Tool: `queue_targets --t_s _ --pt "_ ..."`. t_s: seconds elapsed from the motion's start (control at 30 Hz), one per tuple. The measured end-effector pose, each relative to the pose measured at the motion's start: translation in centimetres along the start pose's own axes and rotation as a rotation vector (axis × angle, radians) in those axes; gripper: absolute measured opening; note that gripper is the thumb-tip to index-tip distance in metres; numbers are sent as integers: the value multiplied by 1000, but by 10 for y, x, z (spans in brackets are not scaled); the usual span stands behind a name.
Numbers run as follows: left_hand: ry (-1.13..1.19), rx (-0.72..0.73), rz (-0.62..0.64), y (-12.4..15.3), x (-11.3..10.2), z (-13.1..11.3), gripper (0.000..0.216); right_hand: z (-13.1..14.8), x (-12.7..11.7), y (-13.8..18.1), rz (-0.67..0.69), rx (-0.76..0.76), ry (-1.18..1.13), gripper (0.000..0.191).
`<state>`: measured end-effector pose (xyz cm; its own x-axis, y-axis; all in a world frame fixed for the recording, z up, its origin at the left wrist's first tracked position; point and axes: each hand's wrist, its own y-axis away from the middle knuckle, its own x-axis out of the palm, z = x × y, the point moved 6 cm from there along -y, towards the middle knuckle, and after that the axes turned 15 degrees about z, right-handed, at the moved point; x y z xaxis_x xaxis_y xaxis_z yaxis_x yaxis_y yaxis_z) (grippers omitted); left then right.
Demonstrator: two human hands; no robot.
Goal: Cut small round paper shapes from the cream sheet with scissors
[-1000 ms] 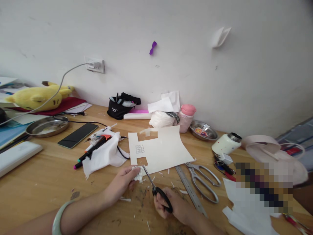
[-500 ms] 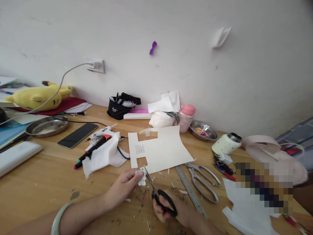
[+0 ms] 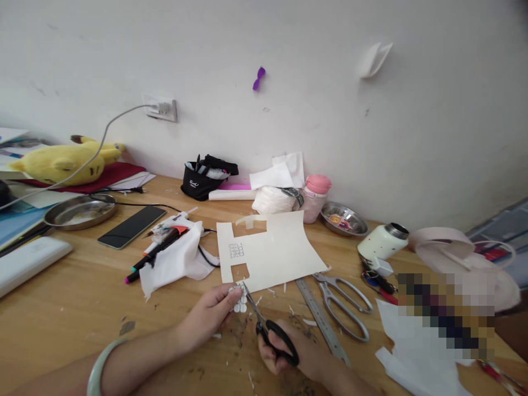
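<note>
Between the thumb and fingers of my left hand (image 3: pixel 214 308) is a small piece of paper (image 3: pixel 240 302) printed with rounded outlines. My right hand (image 3: pixel 284 349) grips black-handled scissors (image 3: pixel 280 342), their blades pointing up and left at the paper's right edge. Whether the blades are cutting into it I cannot tell. Just beyond my hands lies a large cream sheet (image 3: pixel 280 247) with notches cut out and a small grid of drawn shapes. Large metal scissors (image 3: pixel 340 302) and a steel ruler (image 3: pixel 324 322) lie to the right of my right hand.
Paper scraps litter the wood around my hands. To the left are markers (image 3: pixel 154 256), a white tissue (image 3: pixel 175 264), a phone (image 3: pixel 132 226) and a metal dish (image 3: pixel 80 212). Farther back stand a black pencil pouch (image 3: pixel 202 184), a pink-lidded bottle (image 3: pixel 317 198) and a metal bowl (image 3: pixel 350 223).
Both hands, the paper piece and the scissors keep nearly the same positions. The whole view has shifted very slightly.
</note>
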<state>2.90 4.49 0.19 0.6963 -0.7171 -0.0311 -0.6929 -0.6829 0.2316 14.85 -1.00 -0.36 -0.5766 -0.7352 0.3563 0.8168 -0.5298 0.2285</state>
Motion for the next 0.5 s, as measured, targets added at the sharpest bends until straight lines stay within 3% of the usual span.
queue_targets --t_s 0.5 --pt "-158 19 111 5 13 -11 47 -3 -2 -2 3 -49 26 58"
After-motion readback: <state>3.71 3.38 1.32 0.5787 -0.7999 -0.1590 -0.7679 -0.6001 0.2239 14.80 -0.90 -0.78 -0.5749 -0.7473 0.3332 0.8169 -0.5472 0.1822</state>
